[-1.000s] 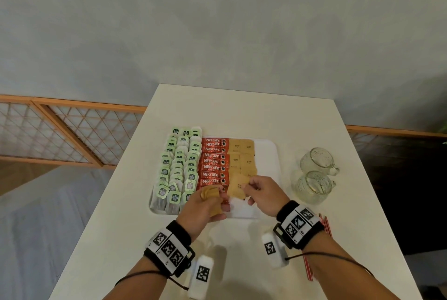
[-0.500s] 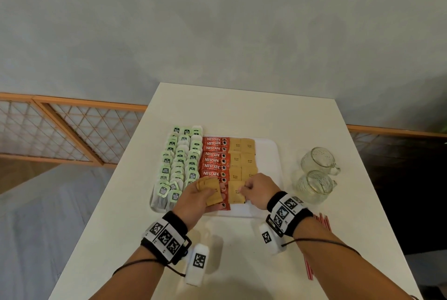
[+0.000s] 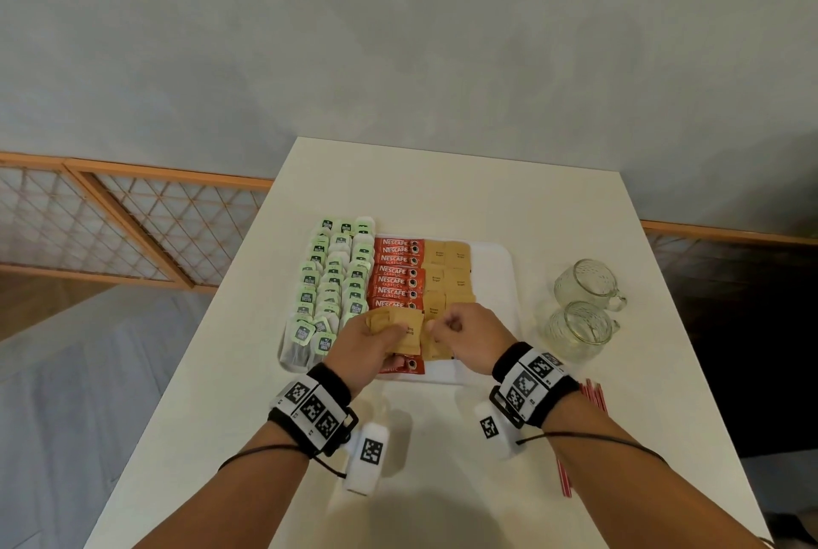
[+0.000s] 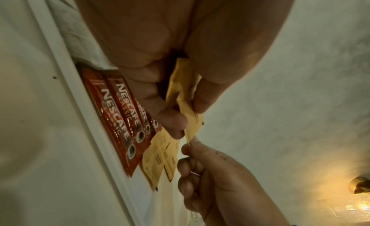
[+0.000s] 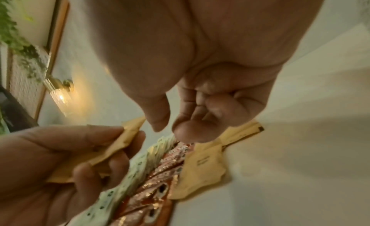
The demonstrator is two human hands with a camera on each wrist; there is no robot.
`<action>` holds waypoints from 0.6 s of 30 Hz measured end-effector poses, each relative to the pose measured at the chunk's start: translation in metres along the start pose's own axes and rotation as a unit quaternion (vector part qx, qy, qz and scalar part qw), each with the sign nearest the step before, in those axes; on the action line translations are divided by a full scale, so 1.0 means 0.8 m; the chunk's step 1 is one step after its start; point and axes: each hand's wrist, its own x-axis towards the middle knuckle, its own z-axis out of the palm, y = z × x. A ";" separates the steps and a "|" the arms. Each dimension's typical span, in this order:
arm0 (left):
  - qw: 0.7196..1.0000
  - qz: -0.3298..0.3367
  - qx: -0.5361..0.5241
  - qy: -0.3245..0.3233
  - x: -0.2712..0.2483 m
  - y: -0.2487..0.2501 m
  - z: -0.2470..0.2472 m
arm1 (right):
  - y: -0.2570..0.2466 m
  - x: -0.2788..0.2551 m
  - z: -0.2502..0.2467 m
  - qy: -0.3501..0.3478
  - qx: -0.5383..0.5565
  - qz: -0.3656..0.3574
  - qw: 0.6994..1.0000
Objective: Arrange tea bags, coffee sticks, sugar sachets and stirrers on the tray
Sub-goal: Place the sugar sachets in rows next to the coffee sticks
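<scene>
Over the tray's near edge: both hands meet above the front rows of sachets.
Left hand (image 3: 369,342): fingers and thumb curled round a small stack of brown sugar sachets (image 3: 405,329), held just above the tray; the left wrist view shows the stack (image 4: 185,93) pinched between thumb and fingers.
Right hand (image 3: 469,338): fingers curled, thumb and forefinger (image 5: 158,117) close together at the free corner of the held stack; whether they actually grip a sachet I cannot tell.
Tray (image 3: 495,282): white, rectangular, at the middle of the table (image 3: 442,194); its right strip is bare.
Tea bags (image 3: 336,278): green-tagged, in three columns along the tray's left side, overlapping its left rim.
Coffee sticks (image 3: 396,269): red Nescafé Classic sachets in one column just right of the tea bags, touching them.
Laid sugar sachets (image 3: 447,271): brown, in two columns just right of the coffee sticks, reaching back to the tray's far edge.
Stirrers (image 3: 593,398): red, lying on the table near its right edge, beside the right wrist, off the tray.
Glass mugs (image 3: 584,305): two, clear, upright, side by side on the table just right of the tray.
</scene>
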 end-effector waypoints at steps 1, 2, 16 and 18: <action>1.000 0.001 0.002 -0.002 0.001 -0.001 0.000 | -0.003 -0.002 -0.001 -0.004 0.027 -0.010 1.000; 1.000 0.003 0.005 -0.003 0.002 -0.001 0.001 | -0.004 -0.004 -0.001 -0.011 0.060 -0.018 0.998; 0.999 -0.025 -0.016 -0.013 0.009 -0.001 0.010 | 0.026 -0.006 -0.019 0.015 0.090 -0.008 0.996; 0.999 -0.033 -0.024 -0.008 0.011 0.001 0.007 | 0.036 -0.004 -0.030 0.040 0.081 0.014 0.996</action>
